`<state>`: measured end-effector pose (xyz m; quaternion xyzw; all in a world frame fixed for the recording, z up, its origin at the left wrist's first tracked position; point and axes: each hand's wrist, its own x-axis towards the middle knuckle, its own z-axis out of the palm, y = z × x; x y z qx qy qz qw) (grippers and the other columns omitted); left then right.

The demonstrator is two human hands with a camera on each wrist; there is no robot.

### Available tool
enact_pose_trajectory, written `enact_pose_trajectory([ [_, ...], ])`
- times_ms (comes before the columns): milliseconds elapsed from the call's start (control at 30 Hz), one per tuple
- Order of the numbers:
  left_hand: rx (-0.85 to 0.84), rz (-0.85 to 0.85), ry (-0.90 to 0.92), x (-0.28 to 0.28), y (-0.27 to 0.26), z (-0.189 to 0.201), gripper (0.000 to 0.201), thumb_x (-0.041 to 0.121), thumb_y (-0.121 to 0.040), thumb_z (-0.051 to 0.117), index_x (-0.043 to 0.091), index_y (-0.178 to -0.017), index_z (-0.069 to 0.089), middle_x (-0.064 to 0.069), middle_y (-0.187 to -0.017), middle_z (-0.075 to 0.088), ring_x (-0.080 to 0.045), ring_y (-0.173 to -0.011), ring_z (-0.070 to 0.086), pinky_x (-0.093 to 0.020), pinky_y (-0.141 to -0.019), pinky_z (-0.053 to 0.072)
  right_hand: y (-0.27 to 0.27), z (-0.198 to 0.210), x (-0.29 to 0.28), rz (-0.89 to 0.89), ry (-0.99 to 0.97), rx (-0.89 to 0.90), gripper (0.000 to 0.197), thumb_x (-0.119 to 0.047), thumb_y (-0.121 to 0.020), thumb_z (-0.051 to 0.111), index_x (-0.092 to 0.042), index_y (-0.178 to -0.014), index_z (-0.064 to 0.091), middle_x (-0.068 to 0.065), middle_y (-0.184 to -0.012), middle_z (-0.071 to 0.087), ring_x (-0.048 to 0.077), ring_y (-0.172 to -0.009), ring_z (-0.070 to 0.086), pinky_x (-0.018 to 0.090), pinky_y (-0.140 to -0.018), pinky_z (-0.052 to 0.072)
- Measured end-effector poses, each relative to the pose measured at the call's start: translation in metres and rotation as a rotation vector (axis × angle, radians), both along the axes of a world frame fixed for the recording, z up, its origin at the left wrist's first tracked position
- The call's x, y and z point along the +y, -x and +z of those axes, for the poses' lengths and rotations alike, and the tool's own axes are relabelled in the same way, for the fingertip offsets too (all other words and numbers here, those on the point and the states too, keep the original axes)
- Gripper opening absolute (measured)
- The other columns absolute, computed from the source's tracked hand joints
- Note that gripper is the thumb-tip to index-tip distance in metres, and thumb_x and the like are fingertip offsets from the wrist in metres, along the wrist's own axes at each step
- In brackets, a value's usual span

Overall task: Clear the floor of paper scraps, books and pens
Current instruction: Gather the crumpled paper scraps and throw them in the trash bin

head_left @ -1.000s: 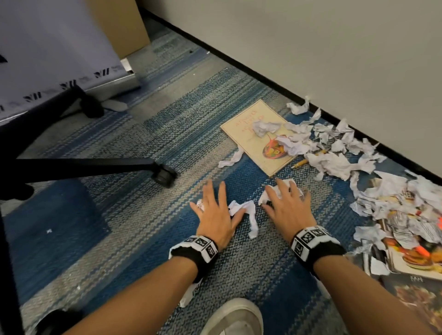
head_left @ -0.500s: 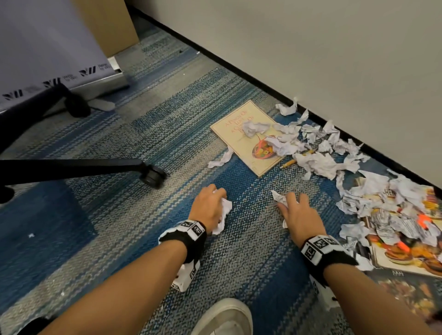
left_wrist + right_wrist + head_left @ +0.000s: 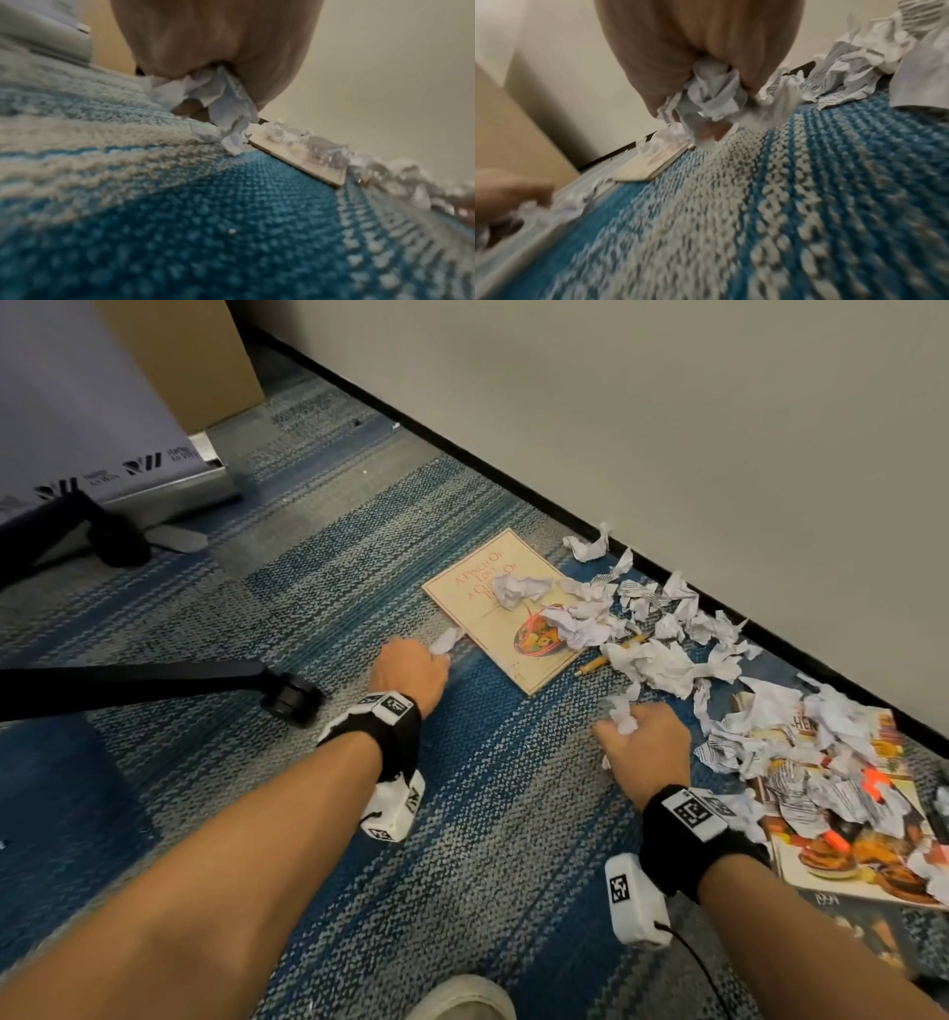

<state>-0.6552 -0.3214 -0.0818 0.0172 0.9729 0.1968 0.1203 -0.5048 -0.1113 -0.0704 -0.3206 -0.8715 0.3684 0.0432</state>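
My left hand (image 3: 411, 667) is curled round crumpled white paper scraps (image 3: 218, 101), low over the blue carpet, just left of a cream cookbook (image 3: 500, 613). A scrap (image 3: 445, 640) sticks out past its knuckles. My right hand (image 3: 642, 742) grips another wad of paper (image 3: 713, 97), with a piece (image 3: 622, 715) showing above the fingers. A heap of crumpled scraps (image 3: 662, 654) runs along the wall and over the cookbook. A yellow pen (image 3: 606, 657) lies among them. Further right, scraps cover food magazines (image 3: 842, 860).
A black chair leg with a castor (image 3: 290, 693) reaches in from the left. A banner stand base (image 3: 169, 490) and a cardboard box (image 3: 195, 356) stand at the back left. The wall's black skirting (image 3: 513, 480) bounds the carpet. My shoe (image 3: 462, 999) is at the bottom.
Both hands went from flat on the scraps to curled round them. The left hand then moved forward to the cookbook's corner; the right shifted right, toward the heap.
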Motion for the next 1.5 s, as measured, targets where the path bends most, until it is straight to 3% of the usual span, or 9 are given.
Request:
enact_pose_trajectory([
  [67,0.045,-0.022,0.042,0.007,0.003,-0.005,0.029,0.030,-0.096,0.049,0.005,-0.109,0.053,-0.019,-0.120,0.048,-0.040,-0.086,0.059,-0.041,-0.069,0.044,0.007,0.007,0.011,-0.076,0.024,0.002,0.035,-0.023,-0.080,0.068,0.011,-0.085,0.065,0.030,-0.082,0.064,0.042,-0.079,0.061,0.040,-0.066,0.045],
  [167,0.052,-0.141,0.109,0.020,0.000,-0.018,0.028,0.027,-0.098,0.046,0.015,-0.123,0.041,-0.018,-0.128,0.034,-0.040,-0.082,0.057,-0.041,-0.064,0.043,0.025,0.010,0.035,-0.094,-0.124,0.083,0.030,-0.021,-0.078,0.068,-0.003,-0.061,0.050,0.016,-0.068,0.057,0.032,-0.066,0.054,0.031,-0.054,0.030],
  [300,0.019,-0.179,0.192,0.034,0.004,-0.028,0.031,0.034,-0.102,0.039,0.012,-0.125,0.040,-0.020,-0.130,0.035,-0.041,-0.084,0.061,-0.049,-0.075,0.052,0.054,0.007,0.064,0.074,-0.384,0.040,0.024,-0.020,-0.088,0.060,0.003,-0.098,0.060,0.023,-0.132,0.046,0.033,-0.118,0.047,0.034,-0.092,0.039],
  [633,0.261,-0.382,0.060,0.127,0.051,0.018,0.053,0.067,-0.080,0.056,0.015,-0.070,0.052,-0.005,-0.072,0.059,-0.023,-0.074,0.054,-0.033,-0.062,0.040,0.078,-0.022,0.072,0.159,-0.415,-0.502,0.043,-0.045,-0.097,0.044,-0.015,-0.128,0.050,0.011,-0.136,0.039,0.033,-0.127,0.041,0.059,-0.103,0.032],
  [800,0.440,-0.566,0.015,0.176,0.064,-0.001,0.059,0.069,-0.079,0.055,0.010,-0.086,0.060,-0.008,-0.103,0.052,-0.025,-0.102,0.041,-0.035,-0.089,0.040,0.064,-0.033,0.071,0.118,-0.369,-0.411,0.040,-0.039,-0.097,0.048,-0.009,-0.124,0.047,0.016,-0.136,0.037,0.035,-0.126,0.035,0.053,-0.100,0.040],
  [967,0.225,-0.543,0.155,0.200,0.050,-0.039,0.093,0.089,-0.071,0.029,0.010,-0.115,0.047,-0.019,-0.150,0.029,-0.043,-0.142,0.018,-0.074,-0.102,0.021,0.061,-0.039,0.065,0.116,-0.444,-0.415,0.039,-0.033,-0.096,0.048,-0.008,-0.125,0.044,0.016,-0.134,0.036,0.035,-0.121,0.038,0.047,-0.090,0.046],
  [1233,0.388,-0.698,0.217,0.213,0.020,-0.043,0.028,0.024,-0.089,0.057,0.009,-0.111,0.047,-0.017,-0.112,0.050,-0.034,-0.096,0.051,-0.044,-0.067,0.051,0.058,-0.031,0.058,0.241,-0.508,-0.409,0.032,-0.022,-0.097,0.047,-0.013,-0.125,0.036,0.010,-0.127,0.038,0.030,-0.114,0.047,0.038,-0.073,0.050],
  [1367,0.298,-0.778,0.193,0.214,0.014,-0.032,0.041,0.027,-0.093,0.019,0.008,-0.122,0.041,-0.017,-0.116,0.048,-0.035,-0.095,0.053,-0.044,-0.069,0.046,0.044,-0.013,0.068,0.280,-0.334,-0.433,0.057,-0.026,-0.094,0.051,-0.022,-0.144,0.024,0.010,-0.130,0.040,0.034,-0.110,0.054,0.041,-0.079,0.048],
  [1500,0.208,-0.847,0.216,0.203,0.008,-0.017,0.044,0.022,-0.100,0.034,0.018,-0.144,0.027,-0.016,-0.119,0.047,-0.036,-0.092,0.057,-0.041,-0.065,0.041,0.007,0.019,0.084,0.280,-0.283,-0.426,0.033,-0.029,-0.095,0.048,-0.019,-0.127,0.048,0.012,-0.119,0.047,0.035,-0.101,0.055,0.035,-0.074,0.040],
])
